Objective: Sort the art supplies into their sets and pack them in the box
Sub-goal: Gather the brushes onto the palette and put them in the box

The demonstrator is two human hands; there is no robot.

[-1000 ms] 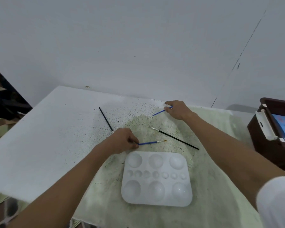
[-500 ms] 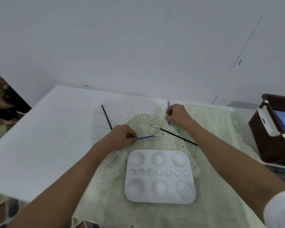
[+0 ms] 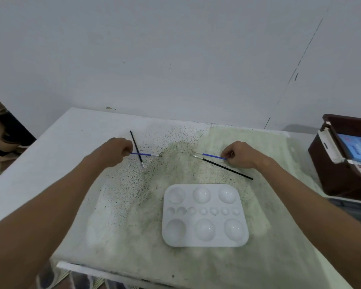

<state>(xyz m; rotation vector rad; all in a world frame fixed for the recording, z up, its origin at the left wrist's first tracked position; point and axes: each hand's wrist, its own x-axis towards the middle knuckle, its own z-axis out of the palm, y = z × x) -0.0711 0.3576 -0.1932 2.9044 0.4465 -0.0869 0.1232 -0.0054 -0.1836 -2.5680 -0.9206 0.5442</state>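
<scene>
1. White tabletop point(image 3: 50, 155), speckled and stained greenish toward the middle, fills the lower frame; a pale wall stands behind it.
2. Left of centre, my left hand point(image 3: 115, 152) lies knuckles-up on the table with its fingers curled; they pinch the end of a blue-handled brush point(image 3: 143, 154), whose bristle tip points right toward the middle of the frame.
3. A black-handled brush point(image 3: 136, 147) lies on the table just right of that hand, slanting from upper left down to lower right; the blue one crosses it near its lower half; I cannot tell whether the two touch.
4. Lower centre, the white plastic palette point(image 3: 204, 215) lies flat on the stained patch, well apart from both hands; it has three large wells above, a row of small wells across the middle and three large wells below.
5. Right of centre, a second black-handled brush point(image 3: 227, 168) lies slanting from upper left to lower right, its metal ferrule toward the middle.
6. Just above it, my right hand point(image 3: 241, 154) rests on the table, fingers curled and pinching the end of a second blue-handled brush point(image 3: 214, 156), tip pointing left; that brush sits close over the black one's ferrule end.
7. At the right edge of the frame stands the dark brown box point(image 3: 333, 176), open, with a blue packet showing inside; it stands well apart from the brushes.
</scene>
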